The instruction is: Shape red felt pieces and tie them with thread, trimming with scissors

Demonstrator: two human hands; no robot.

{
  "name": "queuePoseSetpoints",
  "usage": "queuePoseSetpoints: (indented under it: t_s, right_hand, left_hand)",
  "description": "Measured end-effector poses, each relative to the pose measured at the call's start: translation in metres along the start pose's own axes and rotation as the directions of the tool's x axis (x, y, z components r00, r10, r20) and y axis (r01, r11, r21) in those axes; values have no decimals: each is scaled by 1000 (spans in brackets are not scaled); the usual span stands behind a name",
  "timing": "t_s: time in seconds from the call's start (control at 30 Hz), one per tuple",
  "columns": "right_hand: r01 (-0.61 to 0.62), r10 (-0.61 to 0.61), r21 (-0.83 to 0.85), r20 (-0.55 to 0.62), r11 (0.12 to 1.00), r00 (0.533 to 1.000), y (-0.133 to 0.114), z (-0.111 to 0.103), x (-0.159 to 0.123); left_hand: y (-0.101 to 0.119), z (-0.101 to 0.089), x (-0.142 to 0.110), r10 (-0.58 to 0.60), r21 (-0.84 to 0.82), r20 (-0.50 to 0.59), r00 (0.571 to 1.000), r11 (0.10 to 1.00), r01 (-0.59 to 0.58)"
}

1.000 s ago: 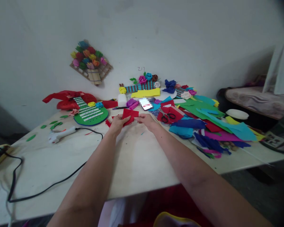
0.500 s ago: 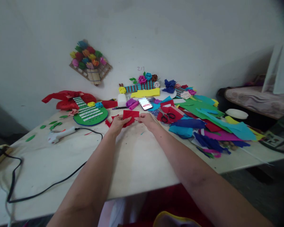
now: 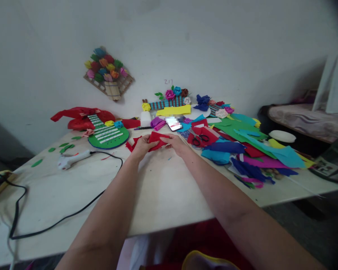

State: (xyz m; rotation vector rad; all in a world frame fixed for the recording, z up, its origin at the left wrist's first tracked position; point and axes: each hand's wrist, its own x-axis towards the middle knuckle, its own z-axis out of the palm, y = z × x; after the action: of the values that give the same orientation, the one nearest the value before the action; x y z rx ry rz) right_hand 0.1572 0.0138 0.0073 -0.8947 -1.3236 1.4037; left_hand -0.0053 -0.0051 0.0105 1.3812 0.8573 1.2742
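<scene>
A small piece of red paper [image 3: 157,139] is held between both hands above the middle of the table. My left hand [image 3: 142,147] pinches it on the left side, thumb on top. On its right edge, my right hand [image 3: 176,143] grips with thumb and fingers. Loose red scraps [image 3: 131,144] lie just left of my left hand, partly hidden by it. Scissors with black handles [image 3: 199,140] rest on red paper to the right. Behind the hands a phone [image 3: 174,124] with a lit screen lies among coloured paper.
A glue gun [image 3: 73,159] and its black cord [image 3: 73,215] lie on the left of the table [image 3: 169,198]. A green guitar-shaped craft [image 3: 108,137] stands behind it. Coloured paper sheets [image 3: 242,131] pile up on the right. A paper-flower craft [image 3: 108,73] hangs on the wall.
The red paper has turned to a tilted angle between the hands. My right hand has moved slightly in and now holds its right edge more fully.
</scene>
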Motion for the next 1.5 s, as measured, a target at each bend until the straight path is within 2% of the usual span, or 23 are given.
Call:
queuePoseSetpoints:
  t_s: [0.1, 0.17, 0.3, 0.47, 0.6, 0.67, 0.73, 0.83, 1.0, 1.17, 1.3, 1.5]
  right_hand:
    - [37, -37, -11, -15, 999, 999, -3, -4, 0]
    - [40, -40, -23, 31, 999, 999, -4, -6, 0]
    - [1, 4, -36, 146, 999, 989, -4, -11, 0]
    - [-43, 74, -151, 201, 988, 977, -3, -12, -1]
    - [-15, 36, -156, 131, 988, 991, -3, -10, -1]
    - [0, 7, -125, 62, 992, 998, -1, -11, 1]
    - [2, -2, -76, 2, 997, 1000, 0, -12, 5]
    - [6, -5, 15, -46, 1000, 999, 3, -14, 10]
    - [58, -52, 95, -73, 994, 996, 6, -14, 14]
    - [90, -81, 96, -87, 991, 993, 5, -10, 12]
    - [112, -105, 59, -110, 992, 988, 5, -9, 13]
    - [141, -150, -62, -168, 988, 974, 5, -7, 13]
  left_hand:
    - [2, 3, -2, -22, 87, 16, 1000, 996, 20]
    - [4, 4, -3, -29, 175, 18, 999, 984, 26]
    - [2, 4, -3, -21, 311, 62, 998, 950, 0]
    - [-4, 5, -2, -35, 353, 107, 994, 936, -5]
    - [-2, 4, -3, 3, 360, 52, 999, 933, -21]
    - [0, 2, -2, 68, 283, -64, 996, 958, -47]
    - [2, -3, -1, 102, 159, -209, 973, 985, -69]
    - [4, -8, 0, 72, 18, -296, 953, 997, -70]
    - [2, -4, -1, 150, 102, -249, 957, 987, -128]
    - [4, 3, -3, 164, 220, -251, 954, 969, -109]
    - [5, 5, -2, 135, 174, -288, 948, 981, -87]
    - [3, 3, 1, 103, 105, -267, 958, 991, -78]
